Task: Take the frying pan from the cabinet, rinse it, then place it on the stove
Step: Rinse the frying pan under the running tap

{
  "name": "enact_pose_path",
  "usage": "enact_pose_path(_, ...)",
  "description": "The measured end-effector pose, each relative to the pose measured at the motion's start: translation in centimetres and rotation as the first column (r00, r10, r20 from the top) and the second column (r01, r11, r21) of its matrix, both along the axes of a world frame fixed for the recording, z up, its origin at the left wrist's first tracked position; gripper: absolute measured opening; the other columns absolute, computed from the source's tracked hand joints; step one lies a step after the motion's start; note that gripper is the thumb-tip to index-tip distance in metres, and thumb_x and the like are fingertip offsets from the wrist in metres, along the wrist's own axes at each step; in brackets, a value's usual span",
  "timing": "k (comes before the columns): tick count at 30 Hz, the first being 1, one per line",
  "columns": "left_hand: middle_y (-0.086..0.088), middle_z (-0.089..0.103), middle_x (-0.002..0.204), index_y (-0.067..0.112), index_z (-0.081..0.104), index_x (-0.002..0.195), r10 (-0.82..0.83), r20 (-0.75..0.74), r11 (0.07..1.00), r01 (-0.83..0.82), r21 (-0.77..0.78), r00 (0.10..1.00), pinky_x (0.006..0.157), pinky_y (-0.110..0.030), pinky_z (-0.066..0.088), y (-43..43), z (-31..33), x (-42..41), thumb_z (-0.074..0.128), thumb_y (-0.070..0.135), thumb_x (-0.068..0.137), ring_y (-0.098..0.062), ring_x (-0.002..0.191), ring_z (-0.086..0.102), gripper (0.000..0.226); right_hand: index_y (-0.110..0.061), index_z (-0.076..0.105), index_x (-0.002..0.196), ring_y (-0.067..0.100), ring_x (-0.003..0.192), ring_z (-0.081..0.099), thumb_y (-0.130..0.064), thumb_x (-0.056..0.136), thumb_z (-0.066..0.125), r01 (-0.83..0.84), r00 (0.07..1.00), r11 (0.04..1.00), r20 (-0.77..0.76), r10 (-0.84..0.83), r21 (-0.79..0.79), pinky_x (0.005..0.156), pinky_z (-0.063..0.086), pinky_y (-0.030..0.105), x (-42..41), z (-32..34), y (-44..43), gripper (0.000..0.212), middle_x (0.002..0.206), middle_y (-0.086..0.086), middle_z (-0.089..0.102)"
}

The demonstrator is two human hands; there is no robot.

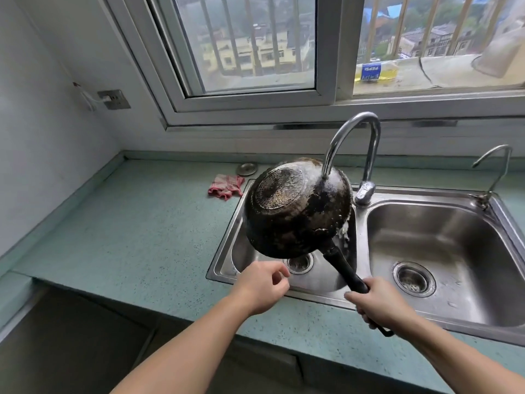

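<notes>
From my remote view through the head camera, a blackened frying pan (295, 209) is held upside down and tilted over the left basin (241, 251) of a stainless double sink (360, 223), its scorched underside facing me. Water from the tall curved faucet (352, 143) strikes the far upper side of the pan and runs off its right edge into the basin. The right hand (380, 302) is curled tightly around the end of the pan's black handle (343, 268), above the sink's front rim. The left hand (262, 288) holds nothing; its fingers are loosely bent, thumb near the forefinger, and it hovers just below the pan over the front edge of the left basin, not touching it. The right basin (440, 237) is wet, with a round drain (413, 280) at its centre. A small second tap (494, 169) stands at the sink's far right corner. On the speckled green worktop (142, 223), left of the sink, lies a crumpled red cloth (225, 189), with a round metal disc (247, 169) just behind it. A wall socket (113, 99) with a white plug sits on the left wall, and a barred window (247, 46) spans the back.
</notes>
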State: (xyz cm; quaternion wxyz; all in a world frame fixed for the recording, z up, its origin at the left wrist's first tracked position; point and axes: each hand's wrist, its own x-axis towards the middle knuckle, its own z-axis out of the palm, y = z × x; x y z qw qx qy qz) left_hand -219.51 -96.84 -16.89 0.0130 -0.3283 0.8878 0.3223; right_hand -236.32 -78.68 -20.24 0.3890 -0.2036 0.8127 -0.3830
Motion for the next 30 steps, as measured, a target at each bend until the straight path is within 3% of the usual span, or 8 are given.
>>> enact_pose_path(13,0.013,0.069,0.085,0.032,0.068,0.096,0.057,0.034,0.998,-0.057,0.000,0.998,0.080,-0.036,0.057,-1.7,-1.0,-2.7,0.056,0.035,0.084,-0.008,0.083,0.065,0.017,-0.004,0.053,0.068,0.019,0.037,0.044,-0.003,0.080,0.064,0.081,0.988,0.995,0.133,-0.073,-0.055,0.038,0.039,0.024,-4.0,-0.9,-4.2,0.016,0.053,0.012,0.049)
enact_pose_path(19,0.013,0.068,0.086,0.032,0.067,0.098,-0.001,0.051,1.000,0.001,0.005,0.999,0.079,-0.034,0.057,-1.3,-0.8,-3.6,0.054,0.036,0.084,-0.008,0.082,0.064,0.019,-0.004,0.050,0.073,0.016,0.035,0.041,-0.003,0.084,0.065,0.109,0.968,0.991,0.233,-0.088,-0.080,0.036,0.035,0.020,-3.4,0.4,-3.7,0.019,0.053,0.010,0.046)
enact_pose_path(23,0.012,0.067,0.087,0.030,0.068,0.098,-0.060,0.028,0.998,0.061,-0.008,0.998,0.079,-0.032,0.055,-0.5,-0.5,-3.8,0.054,0.033,0.084,-0.008,0.082,0.063,0.020,-0.004,0.051,0.073,0.015,0.034,0.041,-0.002,0.085,0.064,0.115,0.970,0.990,0.223,-0.094,-0.079,0.035,0.035,0.019,-2.2,1.3,-2.4,0.018,0.052,0.009,0.046)
enact_pose_path(30,0.013,0.059,0.118,0.028,0.065,0.109,-0.185,0.006,0.973,0.184,-0.136,0.983,0.102,-0.028,0.042,0.5,0.0,-1.2,0.054,0.032,0.086,-0.007,0.115,0.050,0.026,-0.004,0.050,0.077,0.016,0.037,0.042,-0.003,0.083,0.063,0.135,0.978,0.989,0.167,-0.125,-0.053,0.037,0.036,0.022,1.4,2.4,0.7,0.015,0.055,0.010,0.048)
